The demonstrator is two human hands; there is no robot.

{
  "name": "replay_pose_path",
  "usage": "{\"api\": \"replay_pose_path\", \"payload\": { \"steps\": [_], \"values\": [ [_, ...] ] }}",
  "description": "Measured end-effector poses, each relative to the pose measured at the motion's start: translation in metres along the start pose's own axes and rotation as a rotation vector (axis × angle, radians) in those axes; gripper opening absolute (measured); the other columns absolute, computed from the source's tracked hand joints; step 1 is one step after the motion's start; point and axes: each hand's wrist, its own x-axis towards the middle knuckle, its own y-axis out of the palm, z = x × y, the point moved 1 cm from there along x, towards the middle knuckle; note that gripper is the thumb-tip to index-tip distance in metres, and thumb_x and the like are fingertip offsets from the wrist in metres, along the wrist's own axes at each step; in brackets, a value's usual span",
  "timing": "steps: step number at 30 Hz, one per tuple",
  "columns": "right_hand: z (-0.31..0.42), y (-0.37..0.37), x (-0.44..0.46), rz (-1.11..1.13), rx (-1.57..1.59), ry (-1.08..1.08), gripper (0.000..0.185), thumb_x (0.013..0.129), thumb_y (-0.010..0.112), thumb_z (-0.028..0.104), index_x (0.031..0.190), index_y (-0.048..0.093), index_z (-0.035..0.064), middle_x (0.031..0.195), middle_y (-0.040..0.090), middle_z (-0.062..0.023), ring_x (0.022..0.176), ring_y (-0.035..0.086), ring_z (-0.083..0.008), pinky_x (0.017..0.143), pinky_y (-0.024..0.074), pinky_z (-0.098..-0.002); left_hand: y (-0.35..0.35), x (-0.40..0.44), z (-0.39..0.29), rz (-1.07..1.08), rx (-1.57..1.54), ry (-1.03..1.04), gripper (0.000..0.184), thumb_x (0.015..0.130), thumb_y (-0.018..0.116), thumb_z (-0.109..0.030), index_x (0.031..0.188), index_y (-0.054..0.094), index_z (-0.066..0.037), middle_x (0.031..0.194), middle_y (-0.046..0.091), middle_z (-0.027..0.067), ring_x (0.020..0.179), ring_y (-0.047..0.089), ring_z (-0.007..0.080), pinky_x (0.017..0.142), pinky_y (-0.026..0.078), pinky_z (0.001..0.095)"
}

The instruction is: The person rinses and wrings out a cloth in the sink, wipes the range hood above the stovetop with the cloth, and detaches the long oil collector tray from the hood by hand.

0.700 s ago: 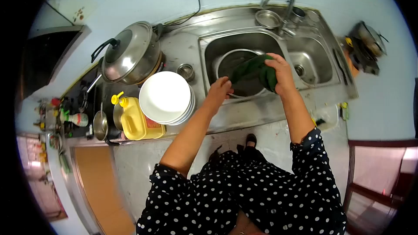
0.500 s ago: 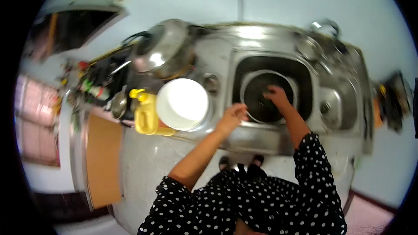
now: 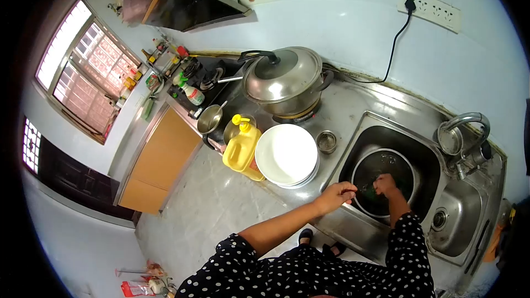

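A round metal basin (image 3: 409,160) holding water and something dark green stands in the larger sink bowl (image 3: 432,172). My right hand (image 3: 385,184) is down in the basin, its fingers closed and their tips hidden, over the dark green thing. Above the sink's left front edge hovers my left hand (image 3: 335,197), its fingers curled together with nothing visible in them. To its left, a stack of white bowls (image 3: 286,154) rests on the counter beside a yellow pump bottle (image 3: 241,152).
Behind the bowls stands a large lidded pot (image 3: 282,83). A small metal cup (image 3: 326,142) is between bowls and sink. The faucet (image 3: 472,127) and smaller sink bowl (image 3: 461,215) are at the right. A small pan (image 3: 210,120) sits near the stove.
The view has swung left. The dark green thing, earlier held up between my hands, is now low in the basin. My right hand has gone down into the basin; my left has moved away from it.
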Motion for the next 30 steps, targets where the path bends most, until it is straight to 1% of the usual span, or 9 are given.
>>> {"api": "replay_pose_path", "payload": {
  "steps": [1,3,7,12,14,16,24,27,30],
  "values": [
    [-0.016,0.002,0.007,-0.372,-0.298,-0.447,0.006,0.073,0.063,0.007,0.069,0.062,0.0026,0.069,0.062,-0.0073,0.064,0.06,-0.0178,0.058,0.0476,-0.0297,0.001,0.002,-0.002,0.005,-0.001,0.009,0.023,0.091,0.052,-0.009,0.11,0.054,0.004,0.088,0.057,0.0052,0.078,0.056,0.0106,0.072,0.049,0.0233],
    [0.005,-0.073,-0.02,-0.172,0.453,-0.073,0.013,0.075,0.058,0.012,0.067,0.062,0.003,0.07,0.063,-0.0106,0.065,0.061,-0.0236,0.059,0.0492,-0.0338,-0.002,0.005,-0.007,0.055,0.04,-0.036,0.024,0.093,0.05,-0.01,0.114,0.052,0.002,0.097,0.058,0.006,0.084,0.057,0.0118,0.078,0.048,0.0242],
    [0.08,-0.182,-0.1,-0.246,1.081,-0.075,0.016,0.077,0.057,0.009,0.062,0.055,0.0023,0.057,0.053,-0.0075,0.053,0.052,-0.0179,0.05,0.0433,-0.0277,0.006,0.003,-0.019,0.049,0.023,-0.042,0.024,0.093,0.05,-0.011,0.114,0.052,0.002,0.098,0.059,0.0064,0.084,0.058,0.012,0.077,0.048,0.0243],
    [0.009,-0.058,-0.03,-0.569,-0.247,-0.265,0.017,0.075,0.062,0.017,0.077,0.061,0.0006,0.076,0.061,-0.0144,0.067,0.059,-0.0232,0.063,0.0476,-0.0357,0.009,0.012,-0.003,0.111,0.012,-0.019,0.024,0.094,0.05,-0.011,0.113,0.052,0.002,0.099,0.059,0.007,0.086,0.057,0.0117,0.077,0.049,0.0251],
    [-0.001,-0.001,-0.022,-0.312,0.196,-0.063,0.021,0.075,0.062,0.016,0.088,0.063,-0.0006,0.088,0.063,-0.0191,0.079,0.061,-0.0306,0.07,0.0487,-0.0405,0.003,0.012,0.001,0.069,0.023,-0.029,0.023,0.094,0.049,-0.011,0.112,0.053,0.002,0.097,0.058,0.0062,0.087,0.056,0.0114,0.079,0.049,0.0251],
    [-0.001,0.026,-0.037,0.114,-0.056,-0.017,0.032,0.088,0.05,0.019,0.112,0.057,-0.0004,0.109,0.06,-0.0193,0.096,0.059,-0.0304,0.085,0.0467,-0.0378,0.002,0.01,0.006,0.069,0.031,-0.017,0.021,0.094,0.049,-0.011,0.111,0.054,0.001,0.095,0.057,0.0054,0.086,0.056,0.0112,0.078,0.049,0.025],
    [-0.005,-0.038,-0.022,-0.113,-0.307,-0.344,0.017,0.081,0.05,0.012,0.089,0.061,0.0008,0.092,0.062,-0.017,0.081,0.06,-0.0262,0.073,0.0478,-0.0388,0.01,0.019,-0.005,0.069,0.125,-0.003,0.021,0.092,0.051,-0.007,0.11,0.054,0.001,0.091,0.059,0.0067,0.078,0.058,0.0121,0.073,0.049,0.0254],
    [0.078,-0.164,-0.079,-0.276,0.607,-0.189,0.01,0.065,0.055,0.003,0.057,0.05,0.0051,0.05,0.051,-0.0056,0.043,0.049,-0.0155,0.043,0.0406,-0.0302,0.019,0.048,0.018,0.14,0.084,0.133,0.02,0.088,0.057,-0.005,0.108,0.058,0.0,0.092,0.06,0.0071,0.075,0.059,0.0129,0.072,0.051,0.0269],
    [0.11,-0.23,-0.107,-0.259,0.972,-0.35,0.011,0.073,0.057,0.01,0.067,0.049,0.0061,0.062,0.049,-0.0018,0.048,0.048,-0.0091,0.046,0.0387,-0.0245,0.03,0.077,-0.007,-0.04,0.446,0.277,0.034,0.073,0.072,-0.016,0.099,0.053,-0.004,0.088,0.057,0.0101,0.083,0.059,0.0235,0.075,0.048,0.0335]
  ]
}}
